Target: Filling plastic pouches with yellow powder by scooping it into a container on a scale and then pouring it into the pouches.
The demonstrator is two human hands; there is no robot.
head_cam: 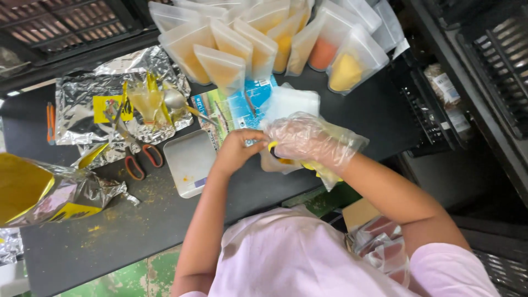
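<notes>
Far left on the black bench (pixel 165 220): an opened silver-and-yellow foil bag (pixel 38 192), lying on its side, yellow powder spilled around it. Next, more flattened foil (pixel 82 104), red-handled scissors (pixel 140 162), a spoon (pixel 179 102), then a small white scale (pixel 190 159) dusted with powder. Behind, a row of filled clear pouches (pixel 258 44) standing upright, mostly yellow-orange contents.

Centre: left hand (pixel 239 146), bare, fingers closed in a pinch on the top edge of a small clear pouch (pixel 283 162) with yellow powder inside. Right hand (pixel 308 140), in a loose plastic glove, closed over the same pouch from the other side (fingertips hidden, exact grip unclear). Pouch is held just above the bench edge, in front of a printed blue-green carton (pixel 234 110).

Judgement: to do this well, keep the pouch upright, pinch evenly along the top strip, keep powder off the seal, and press end to end.
</notes>
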